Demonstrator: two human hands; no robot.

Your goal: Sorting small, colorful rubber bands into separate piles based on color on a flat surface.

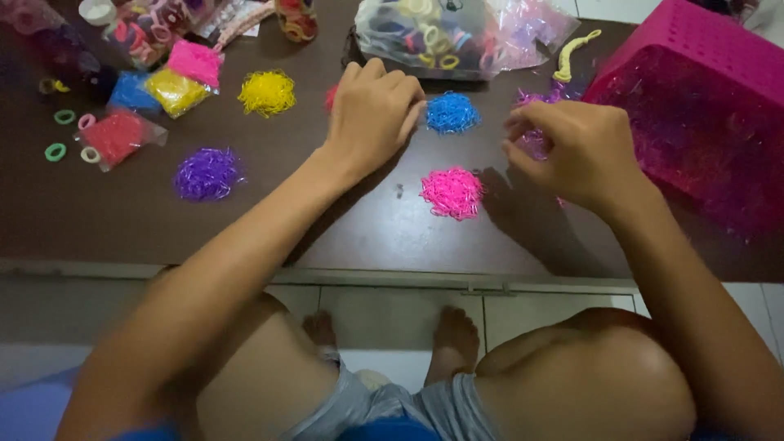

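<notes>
- Right hand [576, 151], near the table's right edge, pinches tiny purple bands [532, 140] between curled fingertips; a loose pinch could scatter them into the pink pile [452, 193].
- Left hand [374, 110], fingers curled down, seemingly empty, rests just beside the blue pile [452, 112]; a sweep could smear colours together.

Dark brown surface [343, 229] in front of me. On it: loose piles of tiny elastic bands, yellow pile [267, 92], purple pile [207, 174], blue pile [452, 113], pink pile [452, 193]. Left side: small bags [117, 136] of red, yellow, blue, pink bands. Right: magenta basket [694, 49]. Far edge: clear bag of hair ties [420, 37].
</notes>
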